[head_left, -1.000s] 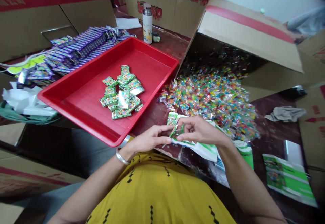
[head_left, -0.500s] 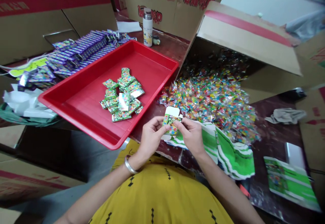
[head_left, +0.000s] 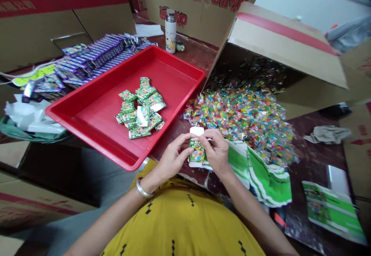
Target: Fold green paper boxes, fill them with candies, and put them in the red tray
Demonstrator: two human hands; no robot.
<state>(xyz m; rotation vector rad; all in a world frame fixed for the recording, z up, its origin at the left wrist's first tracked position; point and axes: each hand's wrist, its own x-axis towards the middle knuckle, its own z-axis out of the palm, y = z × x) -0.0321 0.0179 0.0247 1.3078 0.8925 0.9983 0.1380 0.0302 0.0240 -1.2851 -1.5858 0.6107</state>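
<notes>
Between my two hands is a small green printed candy box (head_left: 197,151), held upright, with white flaps showing at its top and bottom ends. My left hand (head_left: 176,152) grips its left side, thumb on the front. At the upper right edge, the fingers of my right hand (head_left: 215,149) pinch the box near the top flap. Flat green-and-white printed cartons (head_left: 261,171) lie in overlapping stacks beside my right hand. Just beyond the hands spreads a heap of clear-wrapped colourful candies (head_left: 246,120). Several green boxes (head_left: 142,109) lie piled in the red tray (head_left: 95,132) to the left.
A tilted cardboard carton (head_left: 284,35) opens onto the candy heap. Purple boxes (head_left: 98,55) stand in rows behind the tray. A white bottle (head_left: 170,31) and a small cup (head_left: 180,46) stand at the back. A grey cloth (head_left: 327,134) and a green printed sheet (head_left: 333,209) lie at right.
The candy box has turned more upright and sits slightly lower. My right fingers have moved up to its top end, and the left hand has shifted along its side.
</notes>
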